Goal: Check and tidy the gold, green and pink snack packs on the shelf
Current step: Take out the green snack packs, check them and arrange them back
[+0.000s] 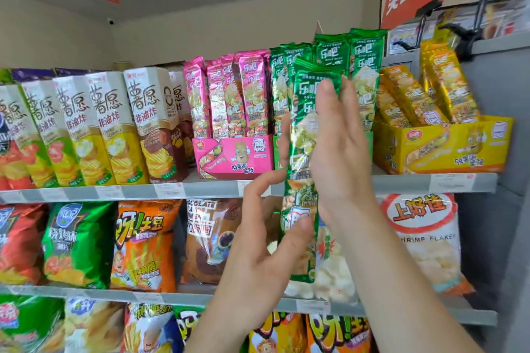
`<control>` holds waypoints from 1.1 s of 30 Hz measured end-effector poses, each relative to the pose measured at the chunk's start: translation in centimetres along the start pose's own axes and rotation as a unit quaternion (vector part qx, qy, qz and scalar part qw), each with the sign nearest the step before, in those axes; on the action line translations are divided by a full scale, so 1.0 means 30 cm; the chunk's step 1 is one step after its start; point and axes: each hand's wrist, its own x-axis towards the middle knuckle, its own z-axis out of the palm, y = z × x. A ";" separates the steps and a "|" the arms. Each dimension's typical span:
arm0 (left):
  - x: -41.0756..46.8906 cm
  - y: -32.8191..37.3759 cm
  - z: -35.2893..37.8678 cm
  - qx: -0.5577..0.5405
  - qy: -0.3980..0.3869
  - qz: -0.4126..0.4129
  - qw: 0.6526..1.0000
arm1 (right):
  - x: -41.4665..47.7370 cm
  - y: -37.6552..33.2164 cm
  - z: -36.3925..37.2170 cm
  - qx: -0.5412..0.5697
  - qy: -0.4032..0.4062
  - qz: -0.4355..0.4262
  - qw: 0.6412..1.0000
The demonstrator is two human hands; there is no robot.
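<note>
Pack (301,149) is long, glossy green foil, upright.

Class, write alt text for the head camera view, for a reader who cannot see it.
Two hands hold a long green foil snack pack upright before a grey shop shelf: the left hand pinches its lower end, the right hand its upper part. Behind it, pink foil packs, green foil packs and gold foil packs sit in cardboard display boxes.
</note>
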 end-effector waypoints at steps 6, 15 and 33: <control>0.021 -0.018 0.008 -0.044 0.016 -0.014 0.999 | -0.003 0.023 -0.016 0.016 0.010 0.013 1.000; 0.213 0.094 -0.004 -0.045 0.061 0.042 0.996 | 0.024 -0.001 -0.093 -0.006 -0.078 -0.027 0.997; 0.700 0.286 -0.009 -0.063 0.069 0.181 0.979 | 0.163 -0.038 -0.259 -0.209 -0.151 -0.127 0.958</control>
